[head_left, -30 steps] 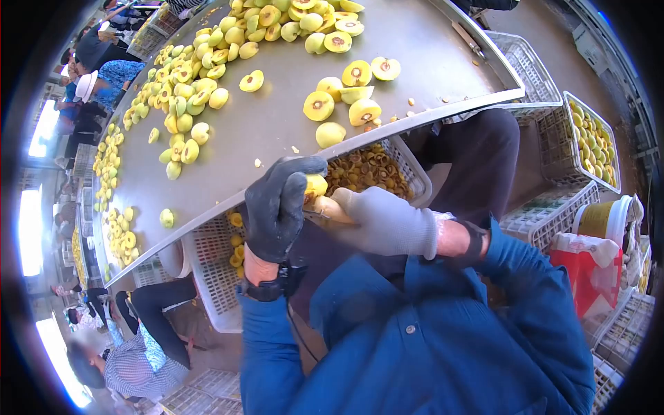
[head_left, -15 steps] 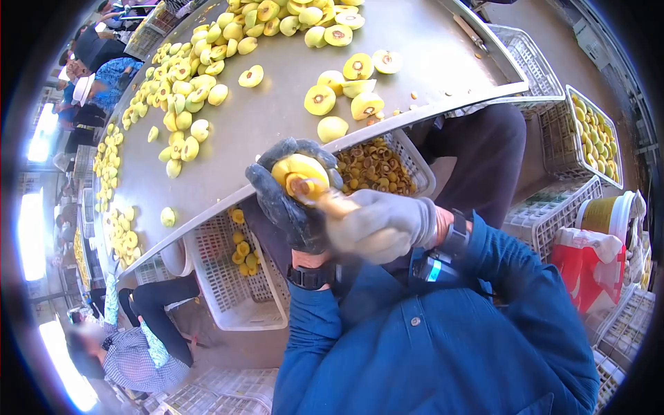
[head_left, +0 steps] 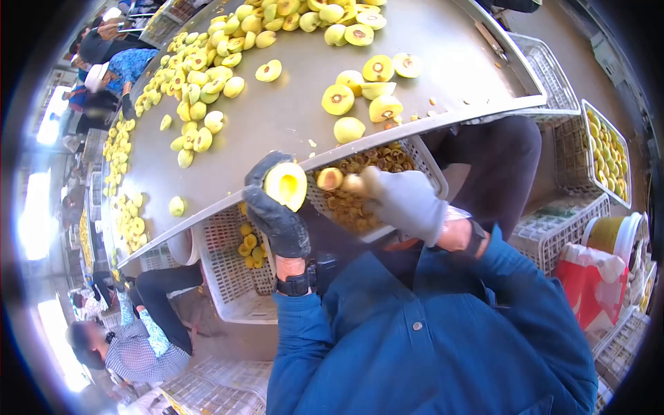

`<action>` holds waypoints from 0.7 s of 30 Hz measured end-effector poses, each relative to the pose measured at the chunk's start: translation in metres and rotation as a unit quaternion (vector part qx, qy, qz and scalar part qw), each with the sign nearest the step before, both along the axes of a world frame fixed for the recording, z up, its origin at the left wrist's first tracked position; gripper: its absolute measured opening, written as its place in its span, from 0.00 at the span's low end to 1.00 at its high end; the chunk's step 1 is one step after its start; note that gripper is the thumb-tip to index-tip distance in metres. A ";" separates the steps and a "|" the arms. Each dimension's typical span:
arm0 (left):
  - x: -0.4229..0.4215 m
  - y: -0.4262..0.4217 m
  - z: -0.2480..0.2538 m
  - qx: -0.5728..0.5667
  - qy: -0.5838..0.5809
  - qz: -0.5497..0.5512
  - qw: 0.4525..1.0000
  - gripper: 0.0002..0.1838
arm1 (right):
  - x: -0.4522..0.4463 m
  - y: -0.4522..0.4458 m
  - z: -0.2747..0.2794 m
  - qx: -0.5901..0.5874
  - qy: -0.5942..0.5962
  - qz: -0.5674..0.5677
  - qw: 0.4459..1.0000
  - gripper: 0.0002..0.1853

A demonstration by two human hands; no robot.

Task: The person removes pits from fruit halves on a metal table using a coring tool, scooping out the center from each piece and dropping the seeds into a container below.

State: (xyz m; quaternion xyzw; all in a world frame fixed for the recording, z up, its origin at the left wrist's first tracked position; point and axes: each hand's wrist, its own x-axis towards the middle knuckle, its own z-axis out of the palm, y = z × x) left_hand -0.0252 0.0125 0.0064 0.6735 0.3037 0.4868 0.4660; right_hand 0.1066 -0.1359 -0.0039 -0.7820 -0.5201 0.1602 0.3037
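My left hand (head_left: 278,225), in a dark glove, grips a yellow peach half (head_left: 296,187); its cut face is up, with a smooth hollow where the stone was. My right hand (head_left: 408,206), in a grey glove, is closed around a pitting tool whose wooden handle (head_left: 355,184) is blurred. At the tool's tip is a scooped-out brown peach stone (head_left: 329,178) with flesh around it. Both are above a white crate (head_left: 430,166) filled with stones and scraps. On the metal table (head_left: 277,117), several peach halves (head_left: 377,107) with stones still in them lie near my hands.
A larger heap of peach halves (head_left: 200,76) spreads over the table's far left. A knife (head_left: 490,38) lies near the right edge. Below the table, another crate (head_left: 242,311) holds some halves. Crates of peaches (head_left: 609,149) and a bucket (head_left: 609,235) stand right. Other people sit left.
The stone has come out of the peach half in my left hand. My right hand has moved right, away from the fruit, carrying the stone on the tool over the scrap crate.
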 end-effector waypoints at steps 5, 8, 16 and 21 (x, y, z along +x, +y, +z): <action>-0.069 0.063 -0.020 0.098 0.111 0.127 0.981 0.33 | 0.020 -0.018 -0.034 -0.001 -0.008 0.005 1.000 0.12; -0.097 0.106 0.002 0.368 0.345 0.193 0.842 0.15 | 0.026 -0.024 -0.050 0.009 0.007 -0.003 1.000 0.12; 0.090 0.107 -0.032 0.388 0.333 -0.116 0.851 0.30 | 0.024 -0.032 -0.059 0.006 0.064 0.004 0.998 0.12; 0.153 0.111 -0.066 0.271 0.431 -0.232 0.829 0.33 | 0.038 -0.047 -0.054 -0.053 0.108 -0.020 0.993 0.12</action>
